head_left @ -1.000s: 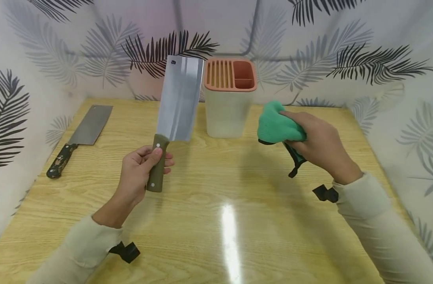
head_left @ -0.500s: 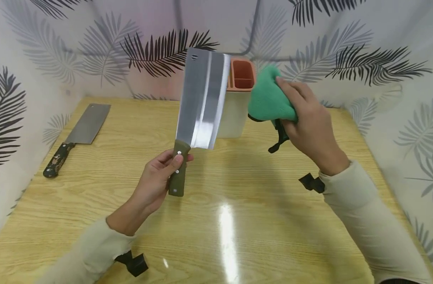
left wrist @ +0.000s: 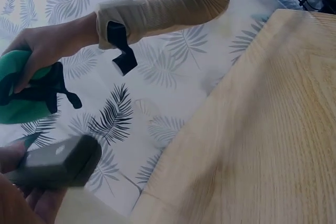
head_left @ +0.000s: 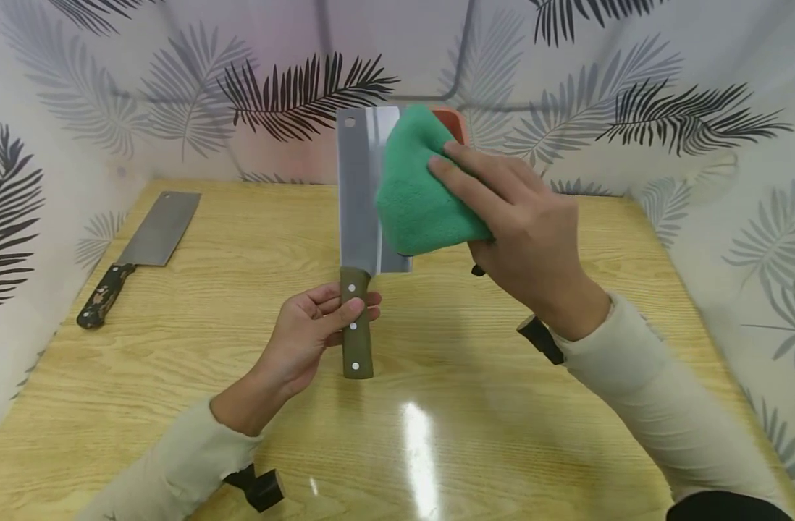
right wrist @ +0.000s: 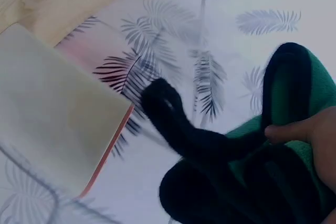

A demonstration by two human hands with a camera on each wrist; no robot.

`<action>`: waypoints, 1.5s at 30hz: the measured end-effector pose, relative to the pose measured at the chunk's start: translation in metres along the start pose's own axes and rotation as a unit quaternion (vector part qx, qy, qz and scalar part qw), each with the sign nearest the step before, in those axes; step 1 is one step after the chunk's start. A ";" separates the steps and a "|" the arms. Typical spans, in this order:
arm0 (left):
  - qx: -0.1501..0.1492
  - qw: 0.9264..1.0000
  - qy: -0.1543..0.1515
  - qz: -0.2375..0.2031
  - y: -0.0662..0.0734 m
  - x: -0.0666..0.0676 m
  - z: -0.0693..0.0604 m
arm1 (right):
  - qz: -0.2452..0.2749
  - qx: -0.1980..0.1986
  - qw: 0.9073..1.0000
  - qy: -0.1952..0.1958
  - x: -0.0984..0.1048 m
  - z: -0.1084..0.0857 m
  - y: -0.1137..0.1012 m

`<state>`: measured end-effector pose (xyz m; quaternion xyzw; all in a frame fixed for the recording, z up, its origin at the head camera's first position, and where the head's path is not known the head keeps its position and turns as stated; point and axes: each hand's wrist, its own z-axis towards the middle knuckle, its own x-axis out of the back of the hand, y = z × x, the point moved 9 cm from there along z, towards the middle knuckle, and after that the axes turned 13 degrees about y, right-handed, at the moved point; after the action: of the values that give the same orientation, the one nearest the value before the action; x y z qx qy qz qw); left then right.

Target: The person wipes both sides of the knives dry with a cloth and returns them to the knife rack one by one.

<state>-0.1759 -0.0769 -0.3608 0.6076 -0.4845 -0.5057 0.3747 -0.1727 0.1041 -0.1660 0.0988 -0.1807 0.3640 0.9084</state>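
Observation:
My left hand (head_left: 306, 329) grips the olive handle of a large cleaver (head_left: 357, 195), thumb across the front of the handle. The blade points up above the table, its right part covered by a green cloth (head_left: 423, 195). My right hand (head_left: 524, 228) holds this bunched cloth in front of the blade; whether the two touch cannot be told from the head view. In the right wrist view the cloth's dark trim and hanging loop (right wrist: 168, 108) show. The left wrist view catches the handle's butt end (left wrist: 58, 158) in my fingers, with the cloth (left wrist: 23, 95) above it.
A second cleaver (head_left: 159, 228) with a dark patterned handle lies at the table's left. Behind the cloth stands a white knife holder (right wrist: 58, 108) with an orange top (head_left: 452, 123), mostly hidden in the head view. A leaf-print curtain surrounds the wooden table (head_left: 241, 231).
My left hand has carried the cleaver rightward and its blade has turned more upright. The cloth in my right hand has moved left, from beside the knife holder to in front of the blade.

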 end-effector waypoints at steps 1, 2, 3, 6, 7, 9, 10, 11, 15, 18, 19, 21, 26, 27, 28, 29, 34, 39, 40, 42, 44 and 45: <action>0.003 1.000 0.004 0.007 0.000 0.000 0.000 | -0.006 0.015 1.000 -0.016 -0.004 0.000 -0.005; 0.007 1.000 0.008 0.014 -0.001 0.000 0.000 | -0.009 0.029 0.999 -0.031 -0.008 -0.001 -0.010; 0.011 1.000 0.012 0.020 -0.002 0.000 0.000 | -0.012 0.043 0.998 -0.045 -0.012 -0.002 -0.015; 0.020 0.998 0.032 0.041 -0.004 0.002 -0.001 | -0.016 0.072 0.995 -0.065 -0.022 -0.005 -0.026; 0.018 0.998 0.038 0.051 -0.003 0.003 -0.002 | -0.017 0.077 0.995 -0.068 -0.025 -0.007 -0.028; 0.013 0.997 0.048 0.065 -0.003 0.005 -0.002 | -0.018 0.082 0.994 -0.075 -0.029 -0.010 -0.031; 0.009 0.996 0.049 0.071 -0.003 0.005 -0.002 | -0.019 0.083 0.993 -0.078 -0.031 -0.012 -0.032; 0.003 0.996 0.046 0.077 -0.002 0.005 -0.002 | -0.021 0.084 0.993 -0.082 -0.033 -0.014 -0.033; -0.021 0.997 0.016 0.074 0.002 -0.002 -0.001 | -0.033 0.094 0.989 -0.107 -0.042 -0.019 -0.038; -0.049 0.997 0.001 0.067 0.007 -0.007 -0.001 | -0.046 0.103 0.985 -0.133 -0.048 -0.025 -0.040; -0.056 0.996 -0.001 0.065 0.009 -0.008 -0.001 | -0.050 0.104 0.983 -0.141 -0.050 -0.027 -0.040; -0.063 0.996 -0.002 0.061 0.009 -0.010 0.000 | -0.054 0.103 0.981 -0.156 -0.052 -0.031 -0.041; -0.061 0.996 0.005 0.062 0.008 -0.012 0.003 | -0.041 0.089 0.977 -0.187 -0.054 -0.040 -0.041; -0.060 0.996 0.005 0.060 0.007 -0.012 0.004 | -0.038 0.088 0.977 -0.191 -0.055 -0.042 -0.042; -0.061 0.997 0.002 0.057 0.007 -0.012 0.004 | -0.036 0.087 0.977 -0.194 -0.055 -0.043 -0.042; -0.060 0.997 -0.002 0.053 0.007 -0.013 0.004 | -0.037 0.086 0.977 -0.194 -0.056 -0.043 -0.041; -0.062 0.997 -0.026 0.041 0.007 -0.017 -0.001 | -0.045 0.061 0.979 -0.188 -0.061 -0.036 -0.030; -0.066 0.996 -0.046 0.046 0.007 -0.024 -0.006 | -0.064 0.022 0.978 -0.198 -0.066 -0.019 -0.007; -0.069 0.995 -0.049 0.046 0.007 -0.025 -0.007 | -0.070 0.017 0.977 -0.199 -0.067 -0.016 -0.002; -0.073 0.995 -0.055 0.043 0.007 -0.027 -0.008 | -0.081 0.009 0.978 -0.194 -0.067 -0.008 0.007; -0.082 0.994 -0.060 0.040 0.008 -0.029 -0.010 | -0.089 -0.003 0.978 -0.187 -0.068 -0.001 0.016; -0.086 0.994 -0.062 0.040 0.008 -0.030 -0.010 | -0.092 -0.007 0.979 -0.184 -0.068 0.001 0.020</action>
<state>-0.1684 -0.0501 -0.3433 0.5209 -0.4851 -0.5667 0.4151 -0.2327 0.0756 -0.1912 0.1736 -0.3371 0.2527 0.8901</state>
